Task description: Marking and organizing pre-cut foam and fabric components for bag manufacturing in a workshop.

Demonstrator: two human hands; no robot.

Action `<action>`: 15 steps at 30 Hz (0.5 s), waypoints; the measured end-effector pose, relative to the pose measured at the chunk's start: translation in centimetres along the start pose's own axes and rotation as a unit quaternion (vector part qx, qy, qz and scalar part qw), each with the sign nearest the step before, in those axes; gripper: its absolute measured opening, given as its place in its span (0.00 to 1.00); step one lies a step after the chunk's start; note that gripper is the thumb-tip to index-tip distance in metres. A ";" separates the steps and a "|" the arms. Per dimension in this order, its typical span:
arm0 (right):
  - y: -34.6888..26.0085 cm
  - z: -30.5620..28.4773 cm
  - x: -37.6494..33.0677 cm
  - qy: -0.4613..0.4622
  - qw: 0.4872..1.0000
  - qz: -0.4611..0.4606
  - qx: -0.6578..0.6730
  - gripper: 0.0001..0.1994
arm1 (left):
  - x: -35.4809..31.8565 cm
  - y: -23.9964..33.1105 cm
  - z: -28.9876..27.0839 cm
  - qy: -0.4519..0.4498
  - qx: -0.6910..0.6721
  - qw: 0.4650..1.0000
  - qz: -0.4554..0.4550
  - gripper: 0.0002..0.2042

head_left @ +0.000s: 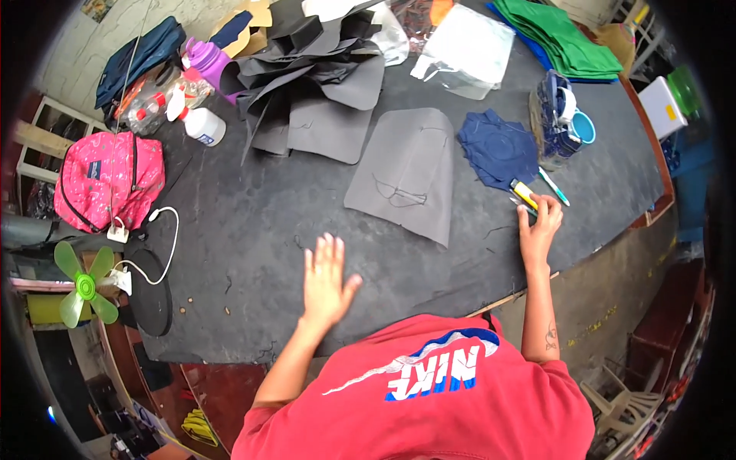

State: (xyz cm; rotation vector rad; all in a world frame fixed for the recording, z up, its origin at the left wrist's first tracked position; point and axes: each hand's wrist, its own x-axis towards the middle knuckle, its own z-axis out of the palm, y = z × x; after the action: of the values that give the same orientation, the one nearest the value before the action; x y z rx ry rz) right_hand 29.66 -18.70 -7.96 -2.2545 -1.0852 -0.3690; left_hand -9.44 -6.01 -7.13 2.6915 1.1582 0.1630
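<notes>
My left hand (326, 282) lies flat on the black table, fingers stretched and holding nothing. My right hand (540, 230) is near the table's right side, its fingers bent over a small dark green item, mostly hidden. Just beyond its fingertips is a yellow tool with a dark end (524, 193), its kind unclear. A teal and white pen (553, 186) rests beside that. Between and beyond my hands, a pair of eyeglasses (400, 195) sits on a flat grey fabric panel (410, 153). Right of the panel is a crumpled navy cloth (498, 149).
Grey cut panels (326, 126) are heaped at the back. A white spray bottle (203, 126), pink backpack (110, 180) and green fan (85, 287) are at left. Right stand a clear container (548, 123) and blue cup (583, 127); green fabric (563, 42) lies farther back.
</notes>
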 end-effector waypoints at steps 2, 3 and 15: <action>-1.5 -0.3 0.6 -0.002 1.000 -0.013 0.006 0.17 | 1.3 -3.8 0.2 0.075 0.058 0.991 -0.094 0.34; -2.1 -0.3 0.8 0.003 1.000 -0.021 0.008 0.16 | 1.4 -5.7 -0.1 0.095 0.080 0.977 -0.173 0.33; -0.2 -0.7 -0.8 0.028 0.998 -0.019 0.046 0.05 | -29.3 -14.2 -0.7 0.207 0.128 0.585 -0.774 0.29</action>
State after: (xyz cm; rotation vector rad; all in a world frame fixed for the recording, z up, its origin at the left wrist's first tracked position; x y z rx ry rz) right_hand 29.02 -19.59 -7.75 -2.1338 -1.0942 -0.3878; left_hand -39.68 -17.73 -10.33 0.7757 3.2245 0.3041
